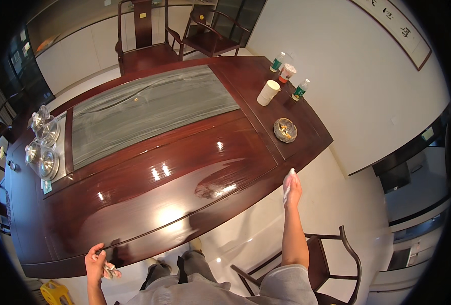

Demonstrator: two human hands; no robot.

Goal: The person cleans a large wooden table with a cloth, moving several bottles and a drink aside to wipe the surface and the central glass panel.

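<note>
In front of me stands a large dark red polished wooden table (pixel 134 202) with a grey stone inlay (pixel 153 110). My left hand (pixel 94 263) is at the table's near left edge, its fingers bent around a crumpled pink-and-white cloth (pixel 112 272). At the near right edge, my right hand (pixel 293 188) grips a white cloth (pixel 286 195), mostly hidden by the palm and fingers. Glossy, wet-looking patches with curved borders show on the near part of the tabletop. A round stone ashtray (pixel 285 130) holding cigarette butts sits beyond my right hand.
Glass pots (pixel 49 164) with lids crowd the left end. Two bottles (pixel 301 90), a white paper cup (pixel 268 93) and a red-and-white cup (pixel 287 73) stand far right. A wooden armchair (pixel 318 259) is behind my right arm; a yellow plastic stool (pixel 55 292) is lower left.
</note>
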